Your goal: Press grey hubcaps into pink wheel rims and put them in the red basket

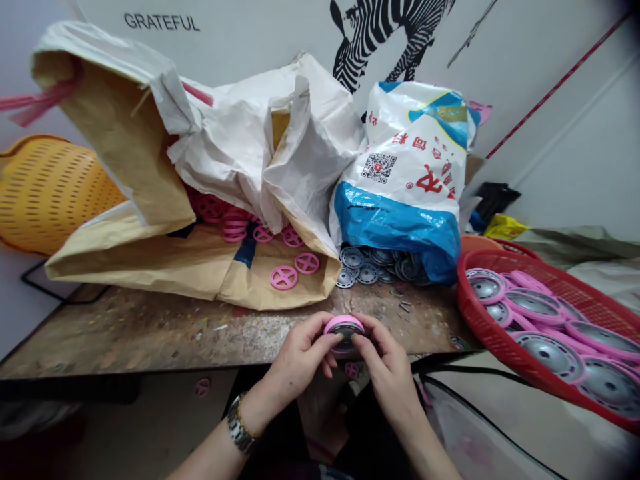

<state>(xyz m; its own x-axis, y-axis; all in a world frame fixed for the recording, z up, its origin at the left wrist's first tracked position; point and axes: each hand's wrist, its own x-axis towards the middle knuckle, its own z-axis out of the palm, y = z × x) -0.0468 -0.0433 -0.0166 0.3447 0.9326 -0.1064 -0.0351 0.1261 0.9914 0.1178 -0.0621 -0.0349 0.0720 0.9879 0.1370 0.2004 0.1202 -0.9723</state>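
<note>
Between my two hands, at the table's front edge, is a toy wheel (345,325) with a pink rim and a dark grey disc in it. My left hand (309,347) grips its left side, thumb on the disc's face. My right hand (379,347) grips the right side, its thumb pressing the disc too. Pink spoked rings (284,277) lie on the mouth of an open paper-lined sack (190,263), with more heaped inside it. Grey hubcap discs (367,273) spill from under a white and blue plastic bag (400,220).
A red basket (467,303) at the right holds several pink-rimmed wheels with grey discs. An orange perforated basket (55,190) lies at the left behind the sack. Small metal bits lie on the worn wooden table (165,333). Pink rings (203,387) are on the floor.
</note>
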